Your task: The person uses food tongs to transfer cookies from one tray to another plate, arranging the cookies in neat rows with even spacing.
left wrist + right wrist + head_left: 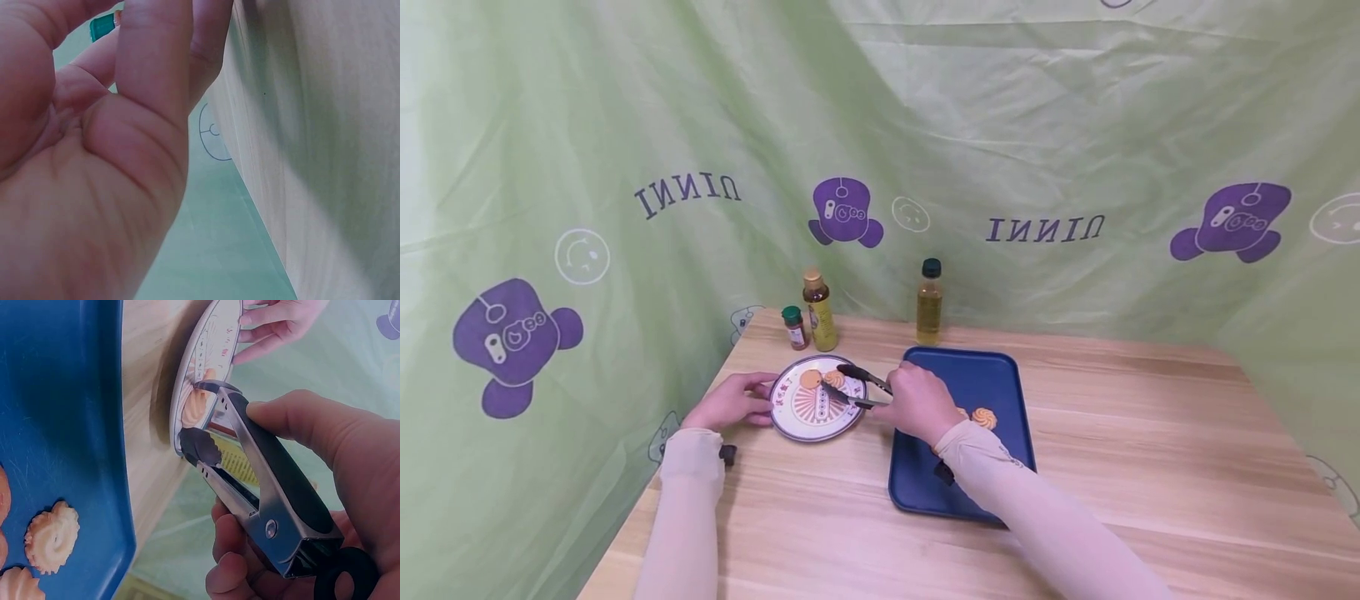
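Note:
My right hand point(921, 402) grips metal tongs point(250, 487) with black handle pads and dark tips. The tips stand apart over the plate, on either side of a swirled cookie point(195, 407). A round, smooth cookie point(810, 379) lies beside it on the white patterned plate point(797, 425). At the plate's left rim, my left hand point(733, 402) holds the edge between thumb and fingers. In the left wrist view the plate is hidden behind my fingers point(153, 56). Under my right forearm is a blue tray point(962, 367) bearing several cookies, among them a swirled one point(53, 537).
Behind the plate stand a small green-capped jar point(794, 328) and a yellow-labelled bottle point(821, 312). A bottle of yellow oil point(929, 304) stands behind the tray. A green printed curtain point(1037, 125) hangs around the wooden table point(1150, 433).

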`<state>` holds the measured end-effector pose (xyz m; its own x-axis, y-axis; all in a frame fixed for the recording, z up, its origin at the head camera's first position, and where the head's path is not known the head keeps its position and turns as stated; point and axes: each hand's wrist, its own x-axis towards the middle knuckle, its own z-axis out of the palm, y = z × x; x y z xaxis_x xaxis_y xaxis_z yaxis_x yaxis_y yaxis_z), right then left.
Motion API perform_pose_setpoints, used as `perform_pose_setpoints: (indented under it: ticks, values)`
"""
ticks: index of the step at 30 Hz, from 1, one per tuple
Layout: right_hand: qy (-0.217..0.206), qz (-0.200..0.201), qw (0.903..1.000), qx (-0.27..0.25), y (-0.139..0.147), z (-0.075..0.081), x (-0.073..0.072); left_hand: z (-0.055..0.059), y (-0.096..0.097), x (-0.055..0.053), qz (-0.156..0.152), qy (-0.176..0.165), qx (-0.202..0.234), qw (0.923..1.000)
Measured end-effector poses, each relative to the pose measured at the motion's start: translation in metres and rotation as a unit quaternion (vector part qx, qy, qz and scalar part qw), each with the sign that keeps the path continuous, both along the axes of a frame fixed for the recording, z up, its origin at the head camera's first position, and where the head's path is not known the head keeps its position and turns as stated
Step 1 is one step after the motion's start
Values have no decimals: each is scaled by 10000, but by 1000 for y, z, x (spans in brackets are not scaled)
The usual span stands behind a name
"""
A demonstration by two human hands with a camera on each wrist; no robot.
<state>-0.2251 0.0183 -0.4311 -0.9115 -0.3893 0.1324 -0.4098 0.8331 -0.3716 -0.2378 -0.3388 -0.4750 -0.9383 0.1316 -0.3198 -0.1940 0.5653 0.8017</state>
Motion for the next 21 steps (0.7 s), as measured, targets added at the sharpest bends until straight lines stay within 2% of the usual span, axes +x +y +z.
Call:
perform_pose_setpoints:
  ticks: [8,14,21]
  values:
    - [-144,-60,9999,-57,1,-1,1,1,1,2,-17,36,-29,10000]
    - [-125,6,9996,-243,6,4,5,-1,0,0,36,-9,7,10000]
    - [-262,-237,9992,-200,23,5,4,-1,0,0,44,-38,-54,10000]
